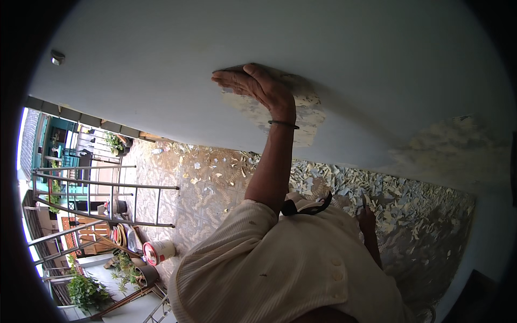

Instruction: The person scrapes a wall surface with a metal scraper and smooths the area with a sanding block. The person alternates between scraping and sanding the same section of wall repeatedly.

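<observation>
My left hand lies flat against the pale blue-grey painted wall, fingers pointing left and thumb raised. A dark, thin-edged patch shows between thumb and fingers; whether it is a sheet under the palm or shadow I cannot tell. Just below the hand is a rough, cream-coloured patch of bared or filled wall. Another such patch is further right. Low at my right side, my right hand is closed around a thin, narrow tool, its kind unclear, above the littered floor.
Paint flakes cover the tiled floor along the wall's foot. At left stand metal ladders, a white and red bucket, potted plants and coiled hose. A small fitting projects from the wall.
</observation>
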Available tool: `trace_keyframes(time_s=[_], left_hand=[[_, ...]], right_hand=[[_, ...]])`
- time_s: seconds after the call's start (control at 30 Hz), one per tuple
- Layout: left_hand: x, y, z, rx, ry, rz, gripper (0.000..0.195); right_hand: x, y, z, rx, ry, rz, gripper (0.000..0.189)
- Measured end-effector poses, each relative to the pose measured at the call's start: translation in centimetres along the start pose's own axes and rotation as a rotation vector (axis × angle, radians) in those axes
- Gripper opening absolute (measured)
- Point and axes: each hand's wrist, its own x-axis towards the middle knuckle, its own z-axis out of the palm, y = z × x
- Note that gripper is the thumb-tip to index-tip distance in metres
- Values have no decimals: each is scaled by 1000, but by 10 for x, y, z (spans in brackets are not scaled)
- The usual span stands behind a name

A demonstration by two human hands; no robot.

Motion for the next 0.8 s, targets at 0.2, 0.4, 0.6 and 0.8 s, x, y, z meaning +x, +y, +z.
trace_keyframes(time_s=[0.2, 0.4, 0.6, 0.8], left_hand=[[-96, -11, 28, 160, -230, 193, 94], [-9, -25, 2, 147, -23, 141, 101], [37, -23, -19, 11, 54, -7, 94], [-58, -33, 17, 211, -141, 196, 108]], right_hand=[[-6, 1, 6, 36, 18, -70, 46], [-1, -28, 7, 24, -6, -59, 46], [-10, -28, 7, 70, -42, -1, 45], [-13, -22, 26, 23, -69, -65, 40]])
